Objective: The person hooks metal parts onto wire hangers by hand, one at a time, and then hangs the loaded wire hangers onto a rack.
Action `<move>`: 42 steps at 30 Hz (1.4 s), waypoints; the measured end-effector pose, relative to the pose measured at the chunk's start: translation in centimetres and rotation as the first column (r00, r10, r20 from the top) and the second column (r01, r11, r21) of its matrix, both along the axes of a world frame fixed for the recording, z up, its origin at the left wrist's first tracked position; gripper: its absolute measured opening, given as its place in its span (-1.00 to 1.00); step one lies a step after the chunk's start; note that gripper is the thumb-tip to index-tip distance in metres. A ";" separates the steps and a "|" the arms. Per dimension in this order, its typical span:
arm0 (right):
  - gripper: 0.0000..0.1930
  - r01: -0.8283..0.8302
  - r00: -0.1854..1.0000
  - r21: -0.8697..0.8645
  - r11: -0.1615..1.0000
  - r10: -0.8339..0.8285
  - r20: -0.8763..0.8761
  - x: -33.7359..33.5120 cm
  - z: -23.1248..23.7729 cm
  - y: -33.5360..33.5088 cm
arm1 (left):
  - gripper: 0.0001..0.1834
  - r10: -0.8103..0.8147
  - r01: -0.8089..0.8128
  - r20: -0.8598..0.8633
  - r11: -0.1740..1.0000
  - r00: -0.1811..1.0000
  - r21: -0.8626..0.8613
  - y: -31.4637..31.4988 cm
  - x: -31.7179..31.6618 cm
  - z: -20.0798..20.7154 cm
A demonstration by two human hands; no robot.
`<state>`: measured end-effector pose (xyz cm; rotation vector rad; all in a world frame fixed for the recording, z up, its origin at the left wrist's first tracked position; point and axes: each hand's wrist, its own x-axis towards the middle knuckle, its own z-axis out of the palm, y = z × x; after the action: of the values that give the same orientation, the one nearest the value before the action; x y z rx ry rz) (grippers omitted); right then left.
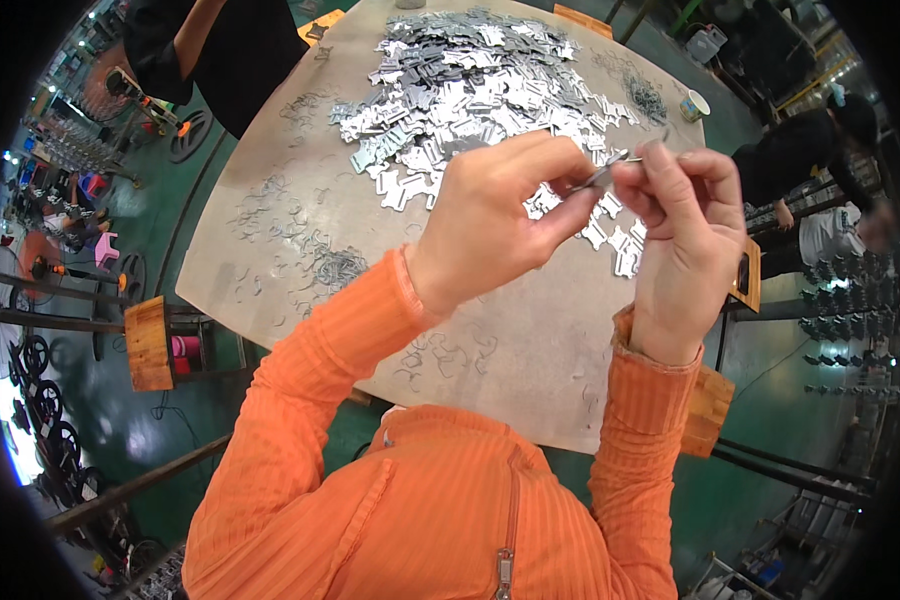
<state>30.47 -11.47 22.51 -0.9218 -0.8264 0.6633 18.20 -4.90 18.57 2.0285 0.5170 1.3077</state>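
Above the table, my left hand [500,215] pinches a small flat grey metal plate [598,179] between thumb and fingers. My right hand [688,215] is closed close beside it, its fingertips gripping a thin wire piece [634,159] whose end meets the plate or lies just beside it; I cannot tell which. Behind my hands spreads a large heap of flat silver metal plates [470,95] with notched outlines. Loose bent wire clips [338,266] lie in a tangle left of my forearm, with several more wire clips [440,355] nearer my body.
The pale table [540,350] ends just before my chest. Another wire bundle [645,98] and a paper cup [694,105] sit by its far right edge. A person in black [245,60] stands at the far left. Wooden stools [150,345] flank the table; people [800,150] are at right.
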 end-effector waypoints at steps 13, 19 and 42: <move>-0.89 0.067 0.945 0.280 0.958 -0.150 0.289 1.7 0.5 0.8 | -0.70 0.250 -0.371 -0.641 0.927 0.725 -0.059 10.7 2.6 -27.0; -0.88 0.111 0.934 0.261 0.959 -0.190 0.302 2.4 0.2 0.3 | -0.64 0.435 -0.450 -0.746 0.870 0.504 0.204 10.8 7.3 -28.4; -0.83 0.186 0.904 0.220 0.958 -0.255 0.344 0.1 0.0 -0.4 | -0.83 -0.254 0.357 0.329 0.882 0.910 -0.306 2.7 1.7 6.5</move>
<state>30.61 -11.86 22.56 -0.9694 -1.0782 0.2089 19.88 -2.20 25.07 1.5165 0.2615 1.1764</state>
